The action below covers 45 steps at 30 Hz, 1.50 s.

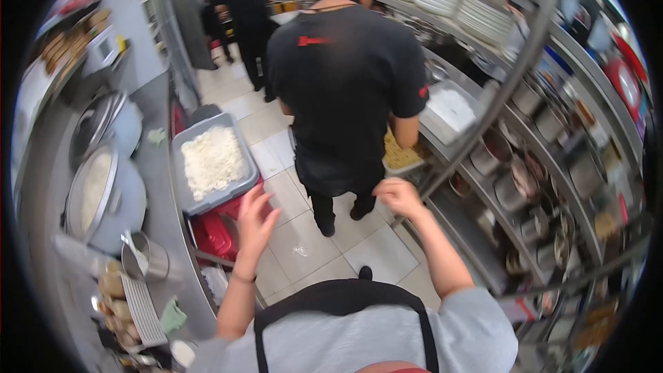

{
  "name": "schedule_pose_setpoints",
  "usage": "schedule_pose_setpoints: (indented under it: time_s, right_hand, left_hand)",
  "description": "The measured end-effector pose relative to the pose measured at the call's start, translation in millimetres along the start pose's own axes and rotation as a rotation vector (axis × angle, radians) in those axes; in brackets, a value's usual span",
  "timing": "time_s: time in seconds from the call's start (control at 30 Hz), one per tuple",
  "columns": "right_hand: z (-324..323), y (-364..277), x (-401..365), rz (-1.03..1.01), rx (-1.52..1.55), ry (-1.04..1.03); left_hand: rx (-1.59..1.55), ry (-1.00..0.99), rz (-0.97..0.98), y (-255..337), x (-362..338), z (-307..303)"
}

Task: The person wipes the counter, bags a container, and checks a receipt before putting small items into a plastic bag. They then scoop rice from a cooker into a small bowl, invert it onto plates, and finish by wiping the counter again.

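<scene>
My left hand (255, 224) is raised in the air with its fingers apart and nothing in it. It is nearest to a grey tub (248, 190) filled with a heap of white, crumbly food (213, 159). My right hand (399, 198) is held up with its fingers curled in, and no object shows in it. Just beyond it, a co-worker in a black shirt (345, 90) stands with their back to me. By the co-worker's right arm is a container of yellowish food (402, 152), partly hidden.
On the left, a steel counter (176, 262) holds large lidded pots (117, 193), a steel pot (148, 259) and a green cloth (173, 314). Steel shelves (469, 224) with pots line the right. Another person (245, 14) stands farther down the tiled aisle (276, 242).
</scene>
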State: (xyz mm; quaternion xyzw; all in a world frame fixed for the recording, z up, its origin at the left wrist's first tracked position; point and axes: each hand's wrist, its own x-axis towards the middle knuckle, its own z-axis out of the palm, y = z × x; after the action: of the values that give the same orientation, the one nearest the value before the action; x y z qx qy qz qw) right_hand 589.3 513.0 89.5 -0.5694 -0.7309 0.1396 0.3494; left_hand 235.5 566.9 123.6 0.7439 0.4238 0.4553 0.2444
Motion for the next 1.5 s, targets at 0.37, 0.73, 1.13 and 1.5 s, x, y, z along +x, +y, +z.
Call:
schedule_pose_setpoints:
  time_s: [0.37, 0.73, 1.13, 1.5]
  right_hand:
    - [-242.3, 111.3, 54.5, 0.080, -0.177, 0.571]
    - [-347.4, 113.3, 214.2, -0.061, -0.650, 0.559]
    - [-453.6, 235.2, 309.9, 0.434, -0.924, 0.292]
    - [-561.3, 293.8, 386.5, 0.599, -1.155, 0.518]
  left_hand:
    - [-0.317, -0.097, 0.727, 206.6, 187.8, 201.1]
    - [-0.479, -0.108, 0.690, 244.1, 303.2, 258.3]
    - [-0.370, -0.330, 0.454, 191.6, 337.4, 269.8]
    - [-0.285, -0.338, 0.389, 181.6, 385.5, 269.2]
